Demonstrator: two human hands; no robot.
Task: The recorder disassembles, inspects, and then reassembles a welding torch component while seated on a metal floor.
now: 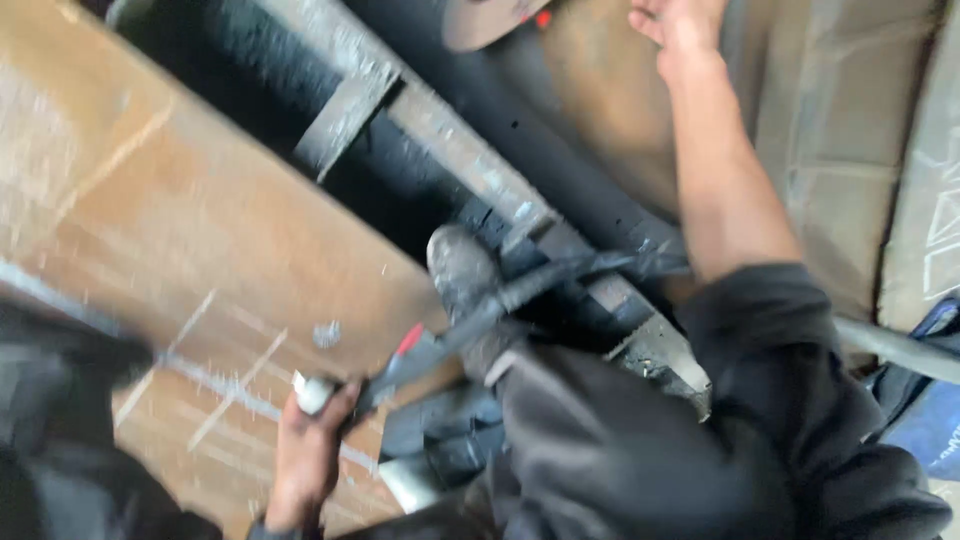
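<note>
L hand (305, 450) round welding torch (440, 340)

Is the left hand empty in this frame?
No, the left hand is closed around the handle end of a long dark tool with a red mark.

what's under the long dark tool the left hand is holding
Under the long dark tool, gripped by the left hand, lie a dusty shoe and a grey metal beam. The tool covers part of the shoe; the gap below is too dark to read.
</note>
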